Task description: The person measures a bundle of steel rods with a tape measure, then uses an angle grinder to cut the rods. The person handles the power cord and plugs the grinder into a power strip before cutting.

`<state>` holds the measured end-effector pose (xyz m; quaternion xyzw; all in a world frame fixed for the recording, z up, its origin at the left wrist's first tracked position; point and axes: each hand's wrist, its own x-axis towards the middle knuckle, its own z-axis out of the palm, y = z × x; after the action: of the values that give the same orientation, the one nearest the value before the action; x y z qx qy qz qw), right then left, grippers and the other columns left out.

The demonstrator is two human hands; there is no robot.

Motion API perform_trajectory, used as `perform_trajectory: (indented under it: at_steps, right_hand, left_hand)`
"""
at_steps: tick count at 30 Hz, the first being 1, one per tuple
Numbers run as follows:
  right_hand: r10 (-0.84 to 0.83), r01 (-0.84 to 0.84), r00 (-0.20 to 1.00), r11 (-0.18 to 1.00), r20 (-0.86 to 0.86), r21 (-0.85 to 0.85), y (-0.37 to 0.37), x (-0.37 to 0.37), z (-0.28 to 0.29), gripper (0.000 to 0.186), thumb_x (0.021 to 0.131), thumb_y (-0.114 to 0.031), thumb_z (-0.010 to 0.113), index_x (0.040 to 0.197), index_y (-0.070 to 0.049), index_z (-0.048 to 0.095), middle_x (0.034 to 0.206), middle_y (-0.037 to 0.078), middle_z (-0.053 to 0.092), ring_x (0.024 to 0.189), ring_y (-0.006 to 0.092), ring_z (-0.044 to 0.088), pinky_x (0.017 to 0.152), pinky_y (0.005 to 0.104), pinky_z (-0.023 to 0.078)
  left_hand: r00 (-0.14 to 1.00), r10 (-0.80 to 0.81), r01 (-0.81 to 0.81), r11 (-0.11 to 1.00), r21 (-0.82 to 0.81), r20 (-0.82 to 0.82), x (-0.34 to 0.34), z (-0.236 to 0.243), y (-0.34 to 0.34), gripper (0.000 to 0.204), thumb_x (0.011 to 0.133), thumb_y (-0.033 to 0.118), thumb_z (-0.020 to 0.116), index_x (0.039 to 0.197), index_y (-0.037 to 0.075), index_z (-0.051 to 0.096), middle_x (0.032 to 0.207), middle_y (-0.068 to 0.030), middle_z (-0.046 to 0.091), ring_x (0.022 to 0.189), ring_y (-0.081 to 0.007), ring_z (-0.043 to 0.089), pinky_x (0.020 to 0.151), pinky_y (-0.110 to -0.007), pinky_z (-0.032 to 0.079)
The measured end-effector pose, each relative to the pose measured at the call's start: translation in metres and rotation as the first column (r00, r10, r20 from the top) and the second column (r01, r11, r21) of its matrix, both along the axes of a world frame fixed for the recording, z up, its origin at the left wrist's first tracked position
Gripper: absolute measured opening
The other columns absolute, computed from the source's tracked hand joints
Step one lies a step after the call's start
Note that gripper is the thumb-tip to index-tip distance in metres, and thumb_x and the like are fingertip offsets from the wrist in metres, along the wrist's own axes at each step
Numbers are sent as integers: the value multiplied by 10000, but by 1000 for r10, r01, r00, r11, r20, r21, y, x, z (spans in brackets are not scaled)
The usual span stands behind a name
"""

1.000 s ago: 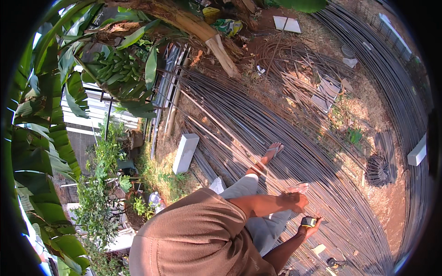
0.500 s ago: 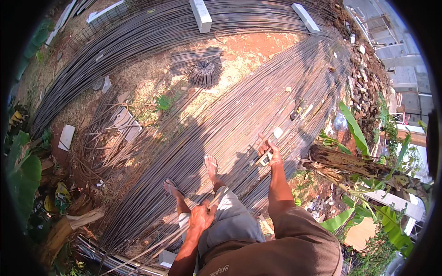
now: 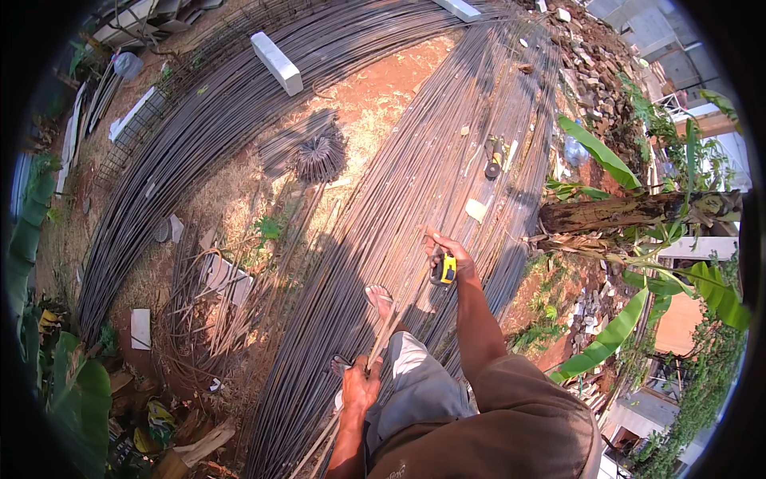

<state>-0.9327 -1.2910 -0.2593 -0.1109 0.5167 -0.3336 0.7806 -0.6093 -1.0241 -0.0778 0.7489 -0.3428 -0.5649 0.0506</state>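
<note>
My left hand (image 3: 361, 383) is closed around thin, pale rusty rods (image 3: 391, 323) at the lower middle of the view. My right hand (image 3: 453, 257) holds a yellow-and-black tape measure (image 3: 444, 270) over the long steel bars (image 3: 415, 160), ahead and to the right of my left hand, with the index finger reaching forward along a rod. My sandalled foot (image 3: 377, 297) is on the bars between my hands. A black tool with a little yellow (image 3: 492, 164) lies on the bars farther ahead, beside a small pale piece (image 3: 475, 209).
A curved rebar bundle (image 3: 175, 160) runs along the left with a concrete block (image 3: 276, 64) on it. A bent bundle (image 3: 317, 157), loose scrap rods (image 3: 207, 327) and a white slab (image 3: 140, 329) lie on the soil. A banana trunk (image 3: 606, 211) and rubble (image 3: 586, 80) are at the right.
My view has swung round since a second ago, bringing the rubble and banana trunk to the right. My left hand has closed on the rods; my right hand still holds the tape measure.
</note>
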Motion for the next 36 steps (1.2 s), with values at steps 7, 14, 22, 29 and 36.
perform_trajectory:
  at_steps: [7, 14, 22, 29, 36]
  right_hand:
    - [53, -58, 994, 997, -99, -44, 30, 4, 58, 184, 1104, -313, 751, 1150, -143, 696, 838, 39, 714, 583, 147, 694, 498, 311, 608]
    - [126, -129, 989, 991, -77, -28, 174, 79, 53, 296, 1056, -371, 804, 1175, -113, 721, 869, 22, 720, 594, 168, 701, 523, 338, 590]
    - [277, -293, 952, 947, 128, 129, 336, 172, 49, 305, 1032, -187, 779, 1301, -82, 678, 1189, 107, 748, 817, 193, 745, 628, 395, 621]
    - [301, -313, 948, 939, 103, 141, 340, 185, 66, 163, 935, -142, 852, 1014, -97, 717, 935, 26, 747, 783, 117, 724, 615, 284, 581]
    - [653, -645, 756, 755, -41, 120, 300, 159, 49, 407, 971, -338, 884, 1289, -103, 788, 1070, 18, 792, 883, 118, 717, 740, 310, 586]
  left_hand:
    - [997, -47, 67, 944, -324, 68, -2, -2, 63, 413, 1074, 383, 695, 997, -20, 654, 766, -329, 700, 761, -518, 735, 698, -585, 521]
    - [998, 31, -14, 961, -275, 59, 66, 30, 193, 378, 1056, 365, 712, 983, -2, 658, 743, -274, 695, 678, -452, 712, 657, -544, 513]
    - [982, -46, 41, 999, 29, 183, 164, 46, 352, 380, 1002, 396, 712, 1099, 29, 733, 865, -286, 761, 852, -512, 754, 806, -595, 565]
    - [837, -530, 526, 707, 473, -139, 182, -41, 316, 854, 843, 595, 905, 1406, -19, 718, 1354, -269, 766, 1288, -325, 743, 1081, -438, 562]
    - [922, -15, 70, 989, 127, -386, 41, -141, 107, 668, 752, 376, 909, 1291, -2, 792, 1231, -216, 823, 1218, -329, 773, 1061, -453, 570]
